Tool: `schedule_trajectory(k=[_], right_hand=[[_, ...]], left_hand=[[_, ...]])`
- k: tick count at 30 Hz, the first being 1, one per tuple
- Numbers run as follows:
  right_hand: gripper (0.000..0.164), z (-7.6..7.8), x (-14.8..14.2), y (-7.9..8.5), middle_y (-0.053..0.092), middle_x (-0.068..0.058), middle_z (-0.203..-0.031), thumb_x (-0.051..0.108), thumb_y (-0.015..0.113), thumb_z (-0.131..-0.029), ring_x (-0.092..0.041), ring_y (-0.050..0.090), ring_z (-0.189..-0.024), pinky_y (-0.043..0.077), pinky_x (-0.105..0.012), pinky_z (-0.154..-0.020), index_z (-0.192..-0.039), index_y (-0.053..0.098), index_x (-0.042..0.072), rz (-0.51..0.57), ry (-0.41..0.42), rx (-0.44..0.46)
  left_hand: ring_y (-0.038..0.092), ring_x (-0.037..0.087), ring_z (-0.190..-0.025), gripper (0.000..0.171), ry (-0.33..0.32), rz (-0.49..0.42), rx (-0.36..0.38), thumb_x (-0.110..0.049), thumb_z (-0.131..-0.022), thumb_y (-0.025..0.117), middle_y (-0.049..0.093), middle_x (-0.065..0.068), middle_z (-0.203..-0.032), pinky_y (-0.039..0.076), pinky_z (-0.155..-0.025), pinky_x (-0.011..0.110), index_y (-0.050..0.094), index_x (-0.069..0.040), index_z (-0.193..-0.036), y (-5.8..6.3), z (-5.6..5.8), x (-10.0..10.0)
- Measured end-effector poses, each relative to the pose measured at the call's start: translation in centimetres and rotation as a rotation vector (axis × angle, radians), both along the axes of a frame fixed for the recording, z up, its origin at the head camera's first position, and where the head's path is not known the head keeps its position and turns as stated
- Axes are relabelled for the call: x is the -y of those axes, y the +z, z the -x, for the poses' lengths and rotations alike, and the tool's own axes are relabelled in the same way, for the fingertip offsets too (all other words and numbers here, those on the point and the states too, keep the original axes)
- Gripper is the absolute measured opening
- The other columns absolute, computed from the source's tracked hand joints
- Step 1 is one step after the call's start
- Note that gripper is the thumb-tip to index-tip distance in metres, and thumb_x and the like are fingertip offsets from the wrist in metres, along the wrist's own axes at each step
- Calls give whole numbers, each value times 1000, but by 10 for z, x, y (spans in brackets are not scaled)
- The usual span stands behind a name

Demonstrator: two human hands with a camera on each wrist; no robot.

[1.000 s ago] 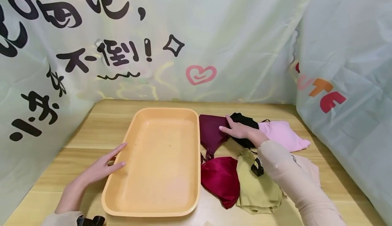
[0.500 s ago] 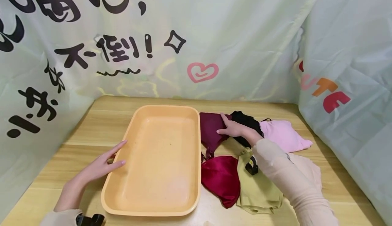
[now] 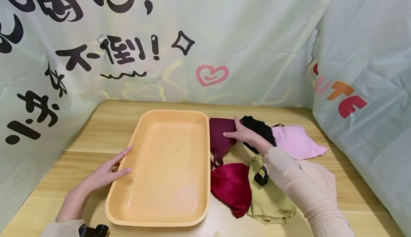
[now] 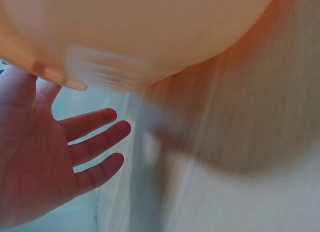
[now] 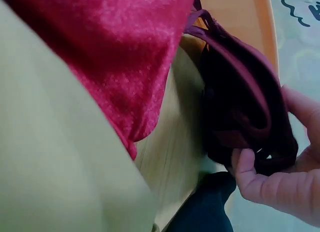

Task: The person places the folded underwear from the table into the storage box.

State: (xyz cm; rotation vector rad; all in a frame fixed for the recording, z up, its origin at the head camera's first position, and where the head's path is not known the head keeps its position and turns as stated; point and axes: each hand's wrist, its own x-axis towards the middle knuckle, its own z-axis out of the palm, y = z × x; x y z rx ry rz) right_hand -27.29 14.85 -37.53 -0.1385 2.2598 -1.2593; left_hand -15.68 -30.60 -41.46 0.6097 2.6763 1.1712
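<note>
Shifting slightly left since the earlier frames, the right hand now has its thumb and fingertip further in over the maroon bra, and the bra's right edge has come with it, so the bra shows narrower than a second ago. More of the black cloth shows beside that edge now. What this means, as I judge it, is that the bra is being handled and not merely touched: the right wrist view shows its end pinched between thumb and fingers, with its folds standing up in a loop. Whether its underside is off the table I cannot tell.

As for place, the bra lies along the right side of the tray, towards the far end, its strap hanging down near the red cloth. It is so close to the rim that I cannot say if they touch.

The left hand is unchanged, at the tray's left rim. Thumb and forefinger reach over the edge, while the other fingers spread nearly straight outside it; they rest there with no firm grip showing.

Nothing else has changed place: the pink cloth lies right of the black one, the olive cloth right of the red, and the beige cloth partly under the right sleeve.
</note>
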Motion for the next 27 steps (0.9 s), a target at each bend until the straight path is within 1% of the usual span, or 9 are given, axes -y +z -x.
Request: schedule_trajectory(k=[3,6,9,14,17,20,22,24,27], right_hand=[[91,-1,1,1,-16,-17,-150,27,53,-92,-35,4,-137,27,-52,-102,-143,-20,11,12,-12,-2],[86,0,1,0,-9,-18,-151,29,53,-92,-38,16,-134,32,-53,-99,-146,-13,14,24,-14,15],[82,0,3,-1,-2,-21,-150,27,52,-92,-40,28,-129,37,-52,-95,-147,-8,15,70,-38,37],[82,0,9,-2,4,-23,-149,17,53,-91,-38,40,-121,37,-51,-96,-147,-6,18,187,-111,68],[79,-1,12,-1,11,-24,-147,10,53,-91,-32,51,-108,38,-50,-95,-148,-1,18,237,-138,65],[72,-2,13,1,22,-24,-142,6,52,-91,-22,56,-93,41,-47,-91,-148,9,17,266,-146,51],[67,-3,12,3,27,-23,-139,6,51,-92,-17,57,-89,42,-45,-90,-147,15,15,277,-135,45],[63,-5,10,5,30,-22,-138,7,50,-92,-14,57,-87,42,-44,-89,-146,19,14,285,-127,41],[61,-6,4,9,31,-22,-138,8,49,-93,-16,57,-91,43,-43,-89,-146,20,13,297,-124,23]], left_hand=[[47,42,-108,67,5,7,-1,-17,-90,56,25,30,-142,45,-81,43,20,-6,-145,0,-1,0],[48,41,-108,66,10,13,-7,-17,-90,57,26,30,-142,45,-81,39,22,-5,-145,2,-1,0],[49,39,-106,67,19,19,0,-18,-90,57,26,30,-142,46,-80,36,22,-5,-145,3,-1,0],[51,37,-104,67,28,18,12,-19,-90,57,27,30,-142,47,-78,33,21,-6,-145,3,-1,0],[50,37,-105,67,31,20,6,-18,-89,58,27,30,-142,46,-79,34,22,-4,-145,3,-2,0],[49,37,-105,67,34,27,8,-19,-89,57,27,29,-142,46,-80,36,22,-5,-145,4,-2,-1],[49,38,-106,68,27,16,13,-19,-90,57,26,30,-142,46,-80,36,21,-5,-145,4,-2,-1],[47,43,-109,68,14,-3,15,-17,-90,57,24,31,-142,46,-82,42,20,-4,-145,3,-2,0],[44,45,-113,69,-14,-22,5,-15,-89,58,22,33,-142,45,-84,47,19,-2,-145,1,0,2]])
